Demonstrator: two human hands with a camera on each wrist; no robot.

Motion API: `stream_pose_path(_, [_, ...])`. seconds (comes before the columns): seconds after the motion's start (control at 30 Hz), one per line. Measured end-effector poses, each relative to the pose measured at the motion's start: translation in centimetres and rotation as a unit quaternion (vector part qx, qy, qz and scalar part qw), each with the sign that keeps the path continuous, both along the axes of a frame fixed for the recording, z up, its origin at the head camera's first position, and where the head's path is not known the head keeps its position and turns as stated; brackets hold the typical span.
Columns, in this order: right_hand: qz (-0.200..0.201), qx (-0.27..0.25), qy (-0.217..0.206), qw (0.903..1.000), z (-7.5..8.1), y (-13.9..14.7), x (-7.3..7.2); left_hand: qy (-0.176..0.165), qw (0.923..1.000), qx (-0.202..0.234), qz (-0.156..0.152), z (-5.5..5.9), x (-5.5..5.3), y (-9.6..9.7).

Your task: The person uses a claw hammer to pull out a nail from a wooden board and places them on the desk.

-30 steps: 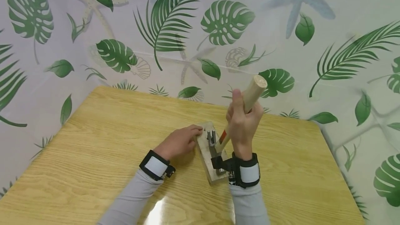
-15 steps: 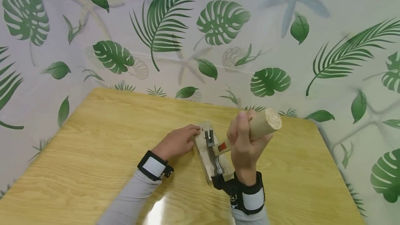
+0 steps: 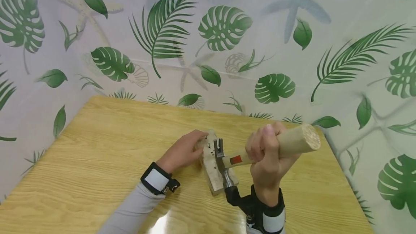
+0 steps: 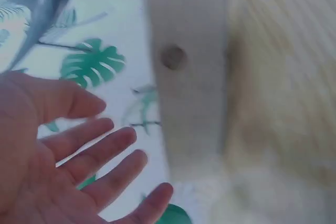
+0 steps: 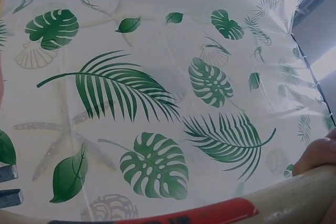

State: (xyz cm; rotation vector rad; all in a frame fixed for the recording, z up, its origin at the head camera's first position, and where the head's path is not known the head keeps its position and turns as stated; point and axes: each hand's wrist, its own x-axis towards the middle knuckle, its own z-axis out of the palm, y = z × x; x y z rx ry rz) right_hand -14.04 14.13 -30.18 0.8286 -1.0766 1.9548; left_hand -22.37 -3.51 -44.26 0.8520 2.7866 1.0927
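Observation:
A pale wooden block (image 3: pixel 215 181) lies on the table, several small dark spots on its top. At the block's far left side is my left hand (image 3: pixel 180 152), fingertips right at its edge. The left wrist view shows that hand's fingers (image 4: pixel 118 182) spread and loosely bent beside the block (image 4: pixel 191 103), whose face has a round knot. My right hand (image 3: pixel 269 158) grips the wooden handle of a claw hammer (image 3: pixel 221 163). The hammer's steel head overlaps the block in the head view, claw pointing away. In the right wrist view, the handle (image 5: pixel 294 198) crosses the bottom.
The wood-grain table (image 3: pixel 130 129) spreads around the block. Behind it hangs a white sheet (image 3: pixel 169 82) printed with green leaves and starfish. Black straps with small cameras sit on both wrists, the left strap (image 3: pixel 157 178) among them.
The hammer's handle has swung down from steep to nearly level, its end moving right and nearer. My right hand turned with it. More dark spots on the block show now.

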Motion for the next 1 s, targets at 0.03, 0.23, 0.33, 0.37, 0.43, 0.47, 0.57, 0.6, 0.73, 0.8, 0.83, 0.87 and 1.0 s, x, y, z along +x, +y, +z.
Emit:
stream_pose_path(0.03, [0.002,-0.001,0.003,1.0,0.1,0.0,0.1,0.009,0.9999,0.012,-0.001,0.3,0.2,0.2])
stream_pose_path(0.23, [0.008,-0.007,0.011,0.9999,0.5,0.2,0.6,0.036,0.9981,0.038,-0.031,2.1,1.2,1.1])
stream_pose_path(0.33, [0.012,-0.015,0.011,0.9998,0.6,0.3,0.8,0.021,0.997,0.048,-0.056,2.3,1.3,1.4])
stream_pose_path(0.37, [0.014,-0.018,0.011,0.9997,0.6,0.4,0.8,0.02,0.9965,0.051,-0.062,2.2,1.3,1.4])
stream_pose_path(0.43, [0.018,-0.021,0.009,0.9996,0.6,0.5,0.9,0.024,0.9956,0.057,-0.07,2.2,1.2,1.5])
stream_pose_path(0.47, [0.022,-0.023,0.01,0.9995,0.7,0.5,1.0,0.029,0.9952,0.06,-0.072,2.1,1.2,1.5])
stream_pose_path(0.57, [0.033,-0.022,0.008,0.9992,0.8,0.7,1.1,0.041,0.9943,0.061,-0.076,2.2,1.1,1.4])
stream_pose_path(0.6, [0.035,-0.02,0.006,0.9991,0.9,0.7,1.1,0.046,0.9941,0.06,-0.077,2.2,1.0,1.3])
stream_pose_path(0.73, [0.046,-0.018,0.005,0.9988,0.8,0.7,1.2,0.053,0.9937,0.056,-0.082,2.3,0.9,0.9])
stream_pose_path(0.8, [0.054,-0.017,0.01,0.9984,0.8,0.8,1.2,0.057,0.9937,0.059,-0.077,2.3,0.8,0.7])
stream_pose_path(0.83, [0.058,-0.015,0.013,0.9981,0.8,0.8,1.1,0.057,0.9936,0.064,-0.074,2.4,0.8,0.6])
stream_pose_path(0.87, [0.06,-0.011,0.016,0.998,0.8,0.8,1.1,0.058,0.9934,0.07,-0.07,2.4,0.8,0.5])
stream_pose_path(1.0, [0.058,0.005,0.016,0.9982,0.6,0.8,0.9,0.077,0.9915,0.091,-0.051,2.6,0.6,0.1])
